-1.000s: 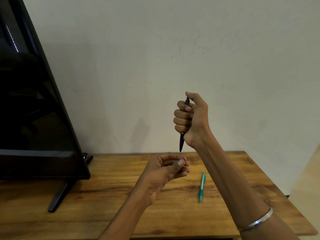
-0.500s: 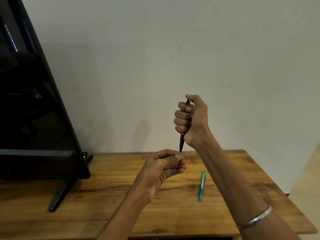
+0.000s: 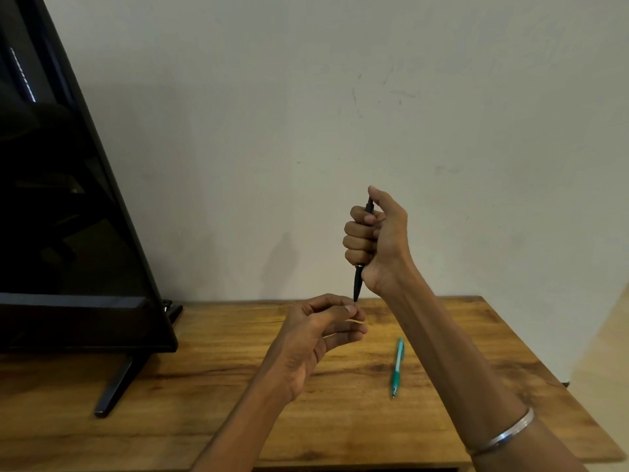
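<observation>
The right hand point(image 3: 377, 240) is fisted round a slim black pen point(image 3: 358, 284), held upright above the wooden surface point(image 3: 204, 386), thumb on top, tip down. Just under the tip, the left hand point(image 3: 316, 332) has thumb and forefinger drawn together; I cannot tell whether they pinch anything. A teal plastic pen point(image 3: 397, 367) lies on the surface nearby.

Left of the fingers point(image 3: 343, 330) of the left hand point(image 3: 306, 342), bare counter point(image 3: 221, 386) is lying open as far as the television point(image 3: 68, 216), whose stand foot point(image 3: 115, 386) is jutting forward. Straight above them the black pen point(image 3: 358, 284) is pointing down, closing that way. To their right the teal pen point(image 3: 397, 367) is lying loose, and the right forearm point(image 3: 459, 352) is crossing beside it. Beyond them the wall point(image 3: 340, 97) is blocking the far side.
</observation>
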